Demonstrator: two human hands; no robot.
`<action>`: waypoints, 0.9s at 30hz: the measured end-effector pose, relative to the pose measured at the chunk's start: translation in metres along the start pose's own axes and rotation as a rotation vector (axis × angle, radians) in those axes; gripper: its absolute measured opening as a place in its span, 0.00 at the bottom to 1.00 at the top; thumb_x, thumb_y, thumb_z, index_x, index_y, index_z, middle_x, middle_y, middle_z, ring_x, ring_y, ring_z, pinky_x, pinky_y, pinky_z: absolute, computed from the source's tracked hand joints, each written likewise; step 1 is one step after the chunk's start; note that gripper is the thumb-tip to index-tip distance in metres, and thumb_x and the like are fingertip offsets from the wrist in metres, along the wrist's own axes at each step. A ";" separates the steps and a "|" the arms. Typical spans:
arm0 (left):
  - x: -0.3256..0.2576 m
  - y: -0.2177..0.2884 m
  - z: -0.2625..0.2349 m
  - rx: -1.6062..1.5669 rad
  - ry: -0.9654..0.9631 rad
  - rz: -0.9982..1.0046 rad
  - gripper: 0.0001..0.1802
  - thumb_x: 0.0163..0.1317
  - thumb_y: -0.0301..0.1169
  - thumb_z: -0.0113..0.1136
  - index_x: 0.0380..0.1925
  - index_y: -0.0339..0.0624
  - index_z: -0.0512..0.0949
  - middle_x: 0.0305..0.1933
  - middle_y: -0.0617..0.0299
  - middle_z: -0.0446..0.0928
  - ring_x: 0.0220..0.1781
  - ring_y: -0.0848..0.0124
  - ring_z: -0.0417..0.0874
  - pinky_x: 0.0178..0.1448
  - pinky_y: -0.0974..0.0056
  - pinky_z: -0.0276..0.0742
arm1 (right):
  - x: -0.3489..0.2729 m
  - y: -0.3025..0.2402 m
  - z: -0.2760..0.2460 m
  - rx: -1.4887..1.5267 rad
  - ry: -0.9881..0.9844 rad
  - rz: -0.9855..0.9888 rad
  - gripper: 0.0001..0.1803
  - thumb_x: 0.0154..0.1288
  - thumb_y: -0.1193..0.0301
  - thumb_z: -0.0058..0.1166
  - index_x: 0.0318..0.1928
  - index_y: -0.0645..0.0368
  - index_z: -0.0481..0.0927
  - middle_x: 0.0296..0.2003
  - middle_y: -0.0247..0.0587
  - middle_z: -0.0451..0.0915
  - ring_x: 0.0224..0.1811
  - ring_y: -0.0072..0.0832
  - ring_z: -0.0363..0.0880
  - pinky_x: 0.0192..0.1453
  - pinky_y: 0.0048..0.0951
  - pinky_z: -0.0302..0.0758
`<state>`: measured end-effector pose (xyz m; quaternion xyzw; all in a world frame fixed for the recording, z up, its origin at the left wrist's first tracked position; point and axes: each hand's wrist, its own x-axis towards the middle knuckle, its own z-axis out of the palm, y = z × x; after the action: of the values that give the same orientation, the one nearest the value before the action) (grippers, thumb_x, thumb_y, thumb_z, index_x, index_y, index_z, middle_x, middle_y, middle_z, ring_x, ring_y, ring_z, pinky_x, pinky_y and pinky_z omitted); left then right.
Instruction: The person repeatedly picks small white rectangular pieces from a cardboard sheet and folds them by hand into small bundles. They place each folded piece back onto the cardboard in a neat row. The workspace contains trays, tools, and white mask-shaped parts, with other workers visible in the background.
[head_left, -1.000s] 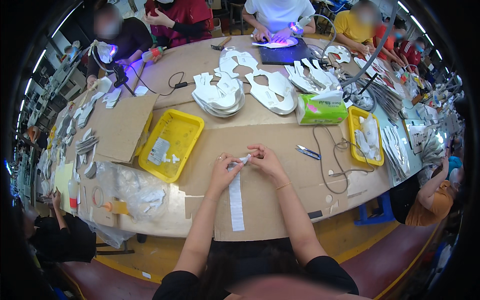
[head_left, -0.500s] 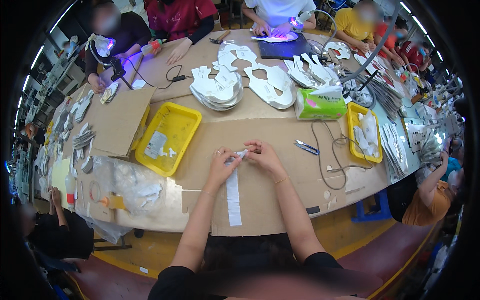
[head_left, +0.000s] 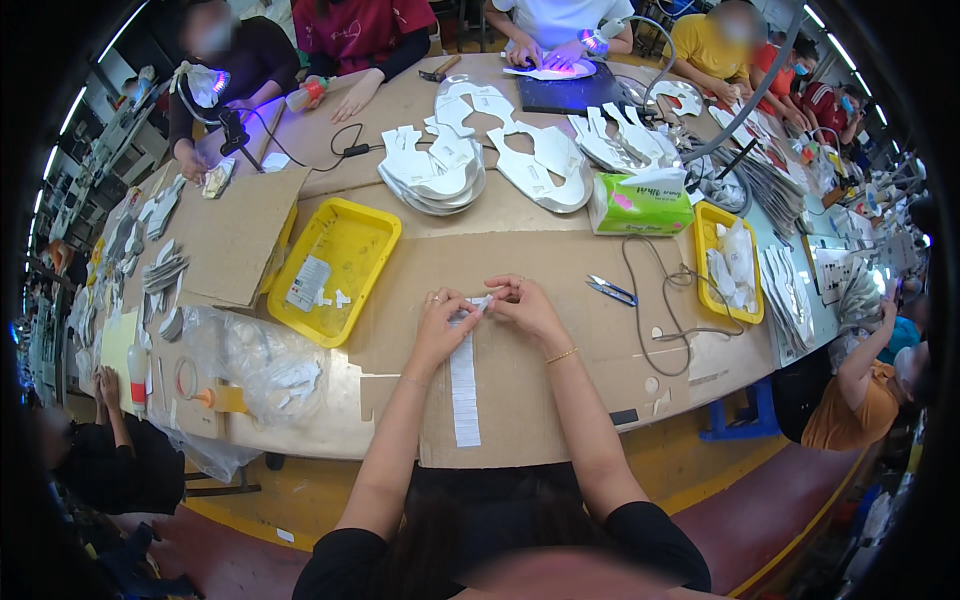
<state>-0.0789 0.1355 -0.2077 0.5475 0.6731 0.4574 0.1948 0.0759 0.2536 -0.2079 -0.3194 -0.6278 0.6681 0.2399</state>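
A long white strip [head_left: 465, 395], marked with cross lines, lies down the cardboard sheet [head_left: 560, 400] in front of me. Its far end rises between my two hands. My left hand [head_left: 445, 322] is closed, thumb and fingers pinching the strip's end from the left. From the right, my right hand [head_left: 520, 308] pinches the same end, a small white piece showing at the fingertips. Whether that piece is loose from the strip I cannot tell. Just beyond my hands to the left stands a yellow tray [head_left: 365, 305] holding a few small white labels.
Thread snips [head_left: 612, 291] and a grey cord [head_left: 645, 345] lie right of my hands. A green tissue pack [head_left: 640, 207], stacked white cut pieces [head_left: 430, 185] and a second yellow tray [head_left: 755, 312] stand farther off. At left are a plastic bag [head_left: 270, 350] and a cardboard box [head_left: 240, 240]. Co-workers sit around the table.
My hands stay together at the strip's end, with only slight finger movement. The whole view has shifted a little.
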 end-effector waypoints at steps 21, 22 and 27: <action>0.000 0.001 -0.001 0.023 -0.010 0.007 0.09 0.51 0.34 0.68 0.28 0.41 0.82 0.36 0.62 0.74 0.44 0.63 0.70 0.50 0.62 0.67 | 0.005 0.010 -0.001 -0.066 -0.003 -0.014 0.19 0.53 0.76 0.63 0.47 0.63 0.81 0.31 0.34 0.84 0.34 0.19 0.81 0.41 0.22 0.76; 0.000 0.000 -0.001 0.034 -0.008 0.018 0.09 0.51 0.34 0.68 0.28 0.41 0.82 0.36 0.61 0.75 0.44 0.62 0.70 0.51 0.61 0.67 | 0.005 0.011 -0.002 -0.070 -0.004 -0.015 0.19 0.52 0.76 0.64 0.47 0.63 0.81 0.31 0.35 0.84 0.34 0.19 0.81 0.41 0.22 0.76; 0.000 0.000 0.000 0.027 -0.006 0.007 0.10 0.50 0.35 0.68 0.27 0.41 0.82 0.36 0.60 0.75 0.45 0.61 0.70 0.51 0.60 0.68 | 0.005 0.012 -0.002 -0.055 -0.003 -0.006 0.18 0.52 0.76 0.64 0.47 0.62 0.81 0.31 0.35 0.85 0.34 0.19 0.81 0.40 0.22 0.77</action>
<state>-0.0790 0.1358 -0.2080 0.5539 0.6765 0.4474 0.1879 0.0744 0.2573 -0.2207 -0.3233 -0.6473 0.6502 0.2320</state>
